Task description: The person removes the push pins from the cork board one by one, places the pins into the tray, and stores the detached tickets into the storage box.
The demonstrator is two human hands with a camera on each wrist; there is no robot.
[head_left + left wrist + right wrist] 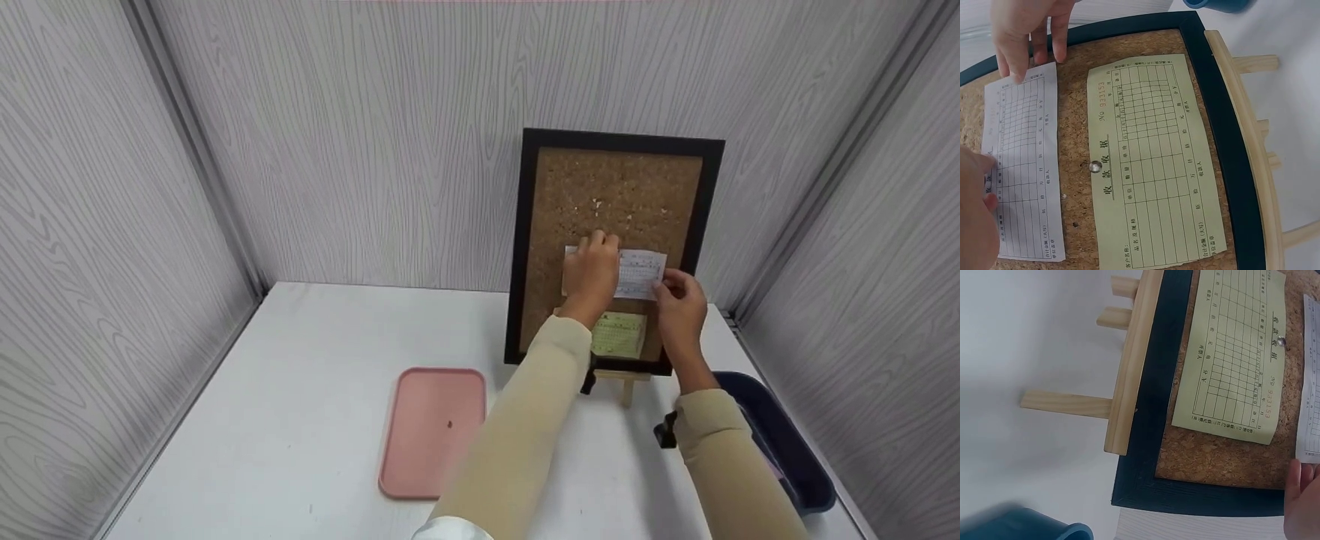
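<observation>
A white receipt slip (640, 274) with a printed table lies against the framed cork board (581, 176). Over its upper left part is my left hand (592, 271), fingers bent, fingertips at the heading in the left wrist view; I cannot tell what they hold. My right hand (681, 304) pinches the slip's right edge between thumb and fingers. Below hangs a yellow-green receipt slip (1145, 163), fixed by a clear round-headed pushpin (1095, 166) at its heading.
A wooden easel (1134, 365) supports the board on the white table (322, 360). On the left lies a pink tray (431, 435) with a small dark speck on it. A dark blue bin (814, 480) stands at the right beside my right forearm.
</observation>
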